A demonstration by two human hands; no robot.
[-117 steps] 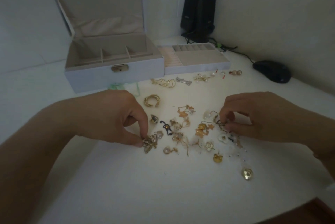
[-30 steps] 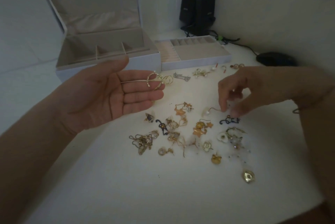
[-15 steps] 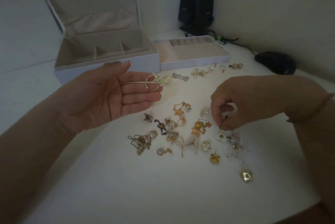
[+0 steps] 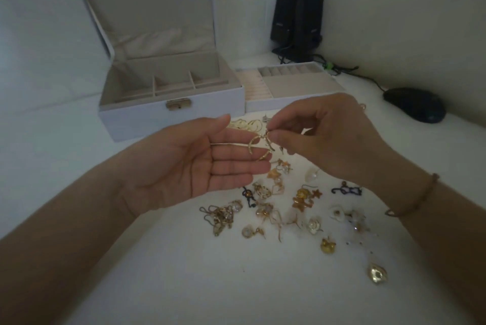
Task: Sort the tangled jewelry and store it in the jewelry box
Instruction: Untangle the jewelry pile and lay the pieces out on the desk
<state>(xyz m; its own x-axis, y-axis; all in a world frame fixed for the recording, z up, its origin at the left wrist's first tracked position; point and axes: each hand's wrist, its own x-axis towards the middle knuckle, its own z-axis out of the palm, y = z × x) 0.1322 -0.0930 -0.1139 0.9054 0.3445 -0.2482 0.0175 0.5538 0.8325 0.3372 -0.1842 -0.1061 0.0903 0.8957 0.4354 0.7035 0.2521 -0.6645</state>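
My left hand point(image 4: 189, 167) is held palm up above the table with a gold hoop earring point(image 4: 253, 146) lying across its fingertips. My right hand point(image 4: 328, 138) pinches a small gold piece point(image 4: 268, 132) at the top of that hoop, thumb and forefinger closed. Below both hands, loose and tangled jewelry point(image 4: 302, 200) is spread over the white table. This includes a knotted gold cluster point(image 4: 220, 217), a black earring point(image 4: 347, 190) and a gold heart piece point(image 4: 377, 275). The white jewelry box point(image 4: 171, 117) stands open behind my left hand, its compartments bare.
A removable tray point(image 4: 289, 104) with ring rolls sits to the right of the box. Two black speakers point(image 4: 297, 19) with cables stand in the back corner. A black mouse point(image 4: 415, 104) lies at the far right. More gold hoops point(image 4: 244, 125) lie before the box.
My right hand has lifted from the jewelry on the table and moved up and left to my left hand's fingertips, now pinching at the hoop. The left hand stays palm up.
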